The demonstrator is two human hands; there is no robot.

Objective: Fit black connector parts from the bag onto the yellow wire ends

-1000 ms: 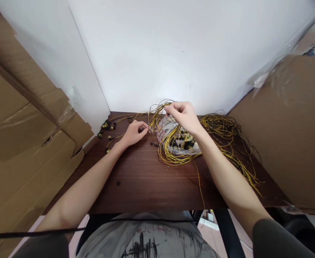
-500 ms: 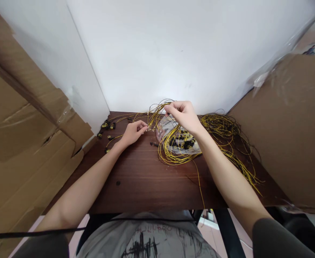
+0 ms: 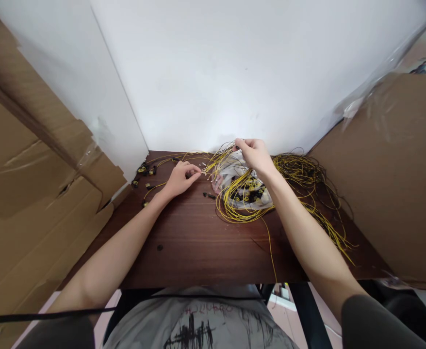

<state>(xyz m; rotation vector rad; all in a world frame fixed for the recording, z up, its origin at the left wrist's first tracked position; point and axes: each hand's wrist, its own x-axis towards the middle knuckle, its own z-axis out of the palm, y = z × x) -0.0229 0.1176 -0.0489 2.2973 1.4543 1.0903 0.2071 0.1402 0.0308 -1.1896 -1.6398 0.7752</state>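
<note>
My left hand pinches the ends of a bunch of thin yellow wires above the dark wooden table. My right hand grips the same bunch farther along, raised over a clear plastic bag. The bag lies under a coil of yellow wires with small black and yellow connectors inside it.
A second tangle of yellow wires spreads to the table's right edge. Small black connectors lie at the back left corner. Cardboard sheets lean on the left, a wrapped cardboard box stands on the right, and a white wall closes the back.
My right hand has shifted slightly right and back, pulling the wire bunch straighter between the hands. The left hand stays nearly in place.
</note>
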